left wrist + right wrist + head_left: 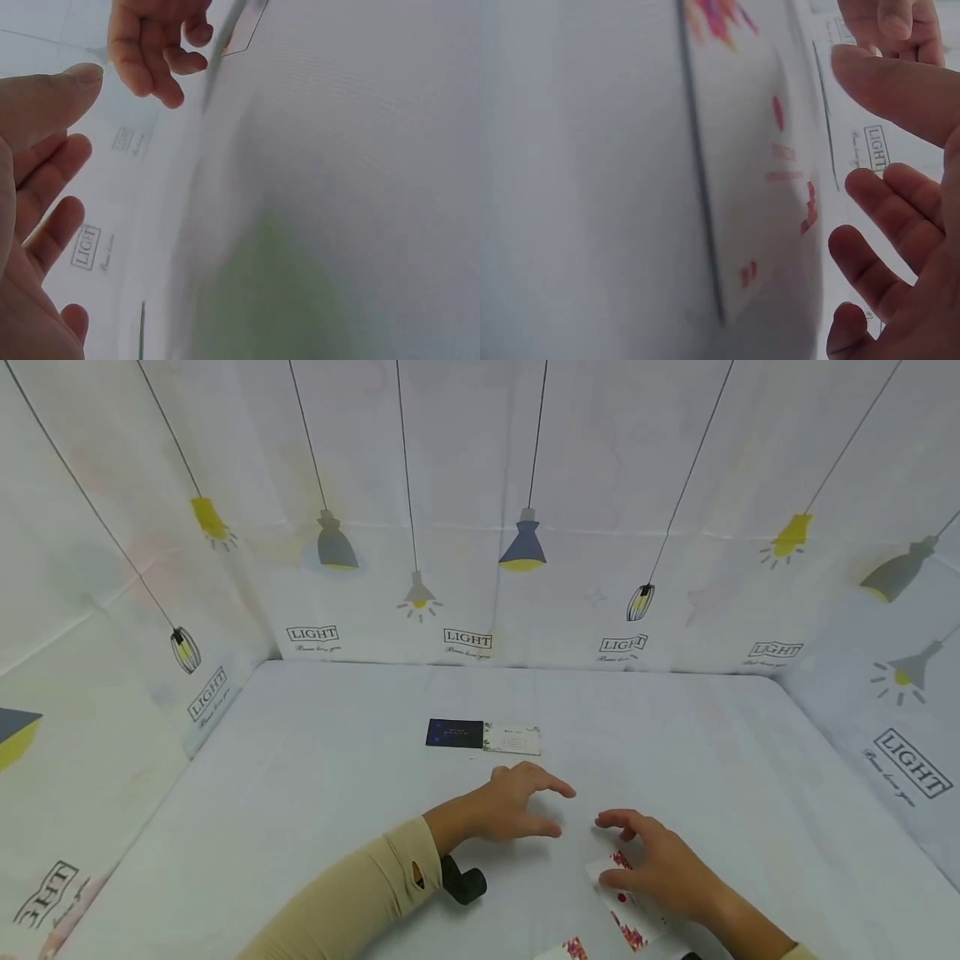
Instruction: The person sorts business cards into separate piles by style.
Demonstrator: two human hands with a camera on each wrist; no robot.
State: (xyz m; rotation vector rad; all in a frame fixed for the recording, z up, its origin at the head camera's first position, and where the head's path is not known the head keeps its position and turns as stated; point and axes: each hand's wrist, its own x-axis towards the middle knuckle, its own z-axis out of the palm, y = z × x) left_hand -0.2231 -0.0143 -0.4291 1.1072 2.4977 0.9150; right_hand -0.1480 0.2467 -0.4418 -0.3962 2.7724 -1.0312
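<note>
My left hand (510,803), thumb and fingers spread, holds nothing over the white table. Just beyond it lie a dark blue card (454,733) and a white card with a leafy border (512,738), edge to edge. My right hand (660,865) hovers over a white card with red and pink patches (628,920), partly covering it in the head view. That same patterned card (739,187) lies beside the loosely bent fingers (900,217) in the right wrist view, with nothing held in them. Both hands face each other across a gap.
A second white card with a pink patch (566,950) is cut off by the bottom edge of the head view. The black wrist camera mount (463,882) shows under the left sleeve. White cloth walls (465,468) printed with lamps surround the table (337,718).
</note>
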